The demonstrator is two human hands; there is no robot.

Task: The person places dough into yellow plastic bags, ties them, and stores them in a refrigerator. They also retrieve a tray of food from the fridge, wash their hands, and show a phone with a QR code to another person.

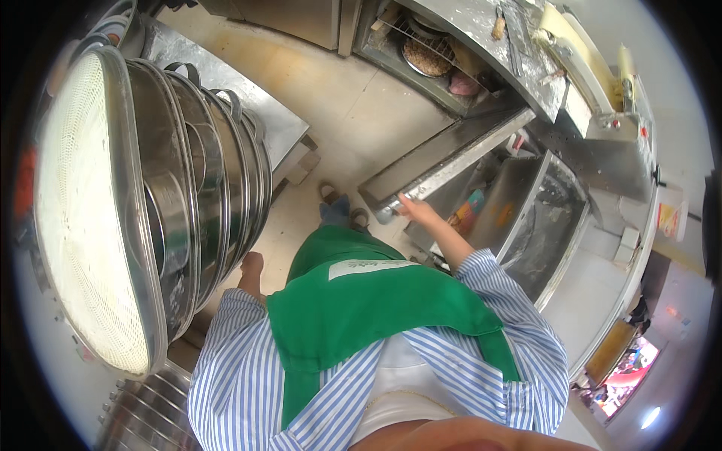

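Observation:
My right hand [416, 208] is at the near edge of an opened steel refrigerator door [451, 163] under the worktop, fingers at its corner; whether they grip it is not clear. Low by my left side is my left hand [252, 264], its fingers curled and partly hidden, beside a tall stack of steel pots [186, 186] topped by a white perforated plastic tray or basket [79, 214]. Inside the open cabinet, a bowl of crumbly brown food [427, 58] and a pink item [463, 84] sit near a wire shelf [414, 34].
A floury steel worktop [474, 17] carries a dough roller machine [586, 79] and a wooden-handled tool [498, 28]. To the right stands an open steel basin or container [547, 225]. A steel table [225, 84] lies behind the pots, and a wire rack [149, 411] is at lower left.

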